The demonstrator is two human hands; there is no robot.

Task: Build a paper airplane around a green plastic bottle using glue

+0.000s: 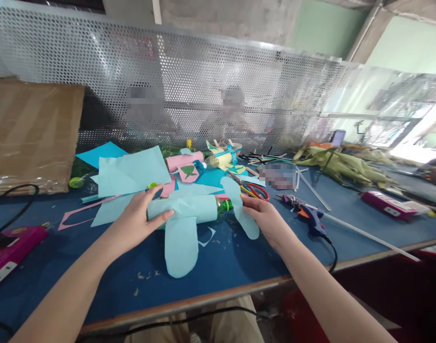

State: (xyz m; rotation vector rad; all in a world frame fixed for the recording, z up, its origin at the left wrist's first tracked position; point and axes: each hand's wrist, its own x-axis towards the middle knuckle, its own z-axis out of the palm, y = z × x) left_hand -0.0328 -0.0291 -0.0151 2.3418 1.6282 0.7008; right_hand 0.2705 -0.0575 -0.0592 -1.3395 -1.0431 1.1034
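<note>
A green bottle wrapped in light blue paper lies on its side on the blue table, with rounded paper wings sticking out from it. My left hand is wrapped round the wrapped bottle's left end, thumb on top. My right hand pinches a rounded light blue paper piece beside the bottle's green neck. Another rounded paper wing hangs toward me from under the bottle.
Light blue paper sheets, pink scraps, red-and-yellow scissors and a blue glue gun with its cable lie around. A pink paper roll, long sticks, green leaves, a magenta box and a perforated metal screen stand farther back.
</note>
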